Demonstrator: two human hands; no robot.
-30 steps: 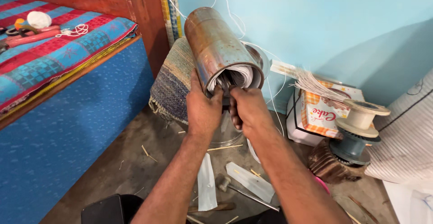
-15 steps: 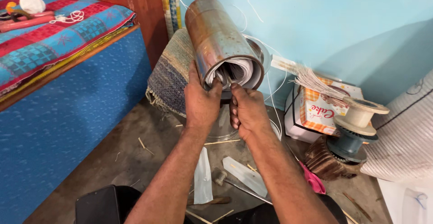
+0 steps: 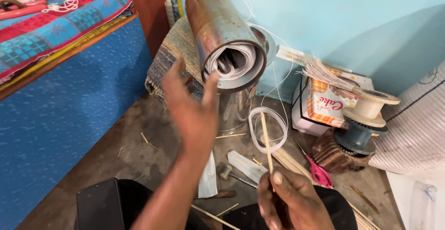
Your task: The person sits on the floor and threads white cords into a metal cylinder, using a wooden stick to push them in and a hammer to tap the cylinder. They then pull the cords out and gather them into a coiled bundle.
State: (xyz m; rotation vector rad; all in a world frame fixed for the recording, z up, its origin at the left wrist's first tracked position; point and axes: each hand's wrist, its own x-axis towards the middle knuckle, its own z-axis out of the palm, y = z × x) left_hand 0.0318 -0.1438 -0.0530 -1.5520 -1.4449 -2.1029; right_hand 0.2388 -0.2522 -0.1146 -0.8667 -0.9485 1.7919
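Head view: right hand (image 3: 289,200) pinched thin pale bamboo stick (image 3: 266,139), upright, low near lap. Stick looked light, stiff, brittle; grip near lower end suited. Left hand (image 3: 190,107) open, blurred, just beside rusty metal cylinder (image 3: 218,31) stuffed with rolled white sheets (image 3: 232,61).

You have only 1 view, from the camera on your head. It looks down and forward, close to the metal cylinder (image 3: 222,40), which lies just ahead. The blue wall (image 3: 352,21) stands right behind the cylinder.
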